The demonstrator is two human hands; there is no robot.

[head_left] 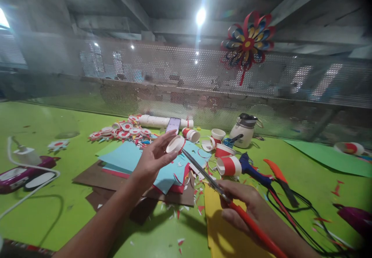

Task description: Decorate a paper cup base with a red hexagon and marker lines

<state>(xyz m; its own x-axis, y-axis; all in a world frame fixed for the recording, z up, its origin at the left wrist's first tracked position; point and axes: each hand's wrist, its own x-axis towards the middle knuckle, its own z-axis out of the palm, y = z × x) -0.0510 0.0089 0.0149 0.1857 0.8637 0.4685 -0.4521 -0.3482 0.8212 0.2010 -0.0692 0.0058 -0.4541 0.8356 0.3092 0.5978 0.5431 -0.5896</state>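
My left hand [152, 157] pinches a paper cup base [174, 145], a short white round piece with a red edge, between thumb and fingers. In my right hand [247, 201] is a pair of scissors [202, 170] with red handles. The blade tips reach the edge of the cup base; whether they are cutting into it, I cannot tell. Beneath my hands lie light blue paper sheets [119, 157], brown sheets [93, 176] and yellow sheets [216, 219], with paper scraps around them. Several red-and-white paper cups [229, 166] lie and stand just beyond the scissors.
A pile of red-and-white cup pieces [124, 129] lies at the back, near a white tube [154, 121] and a phone [173, 125]. At right are a lidded jar [244, 132], a blue glue gun [255, 174], an orange-handled cutter [276, 168] and black cables [308, 203].
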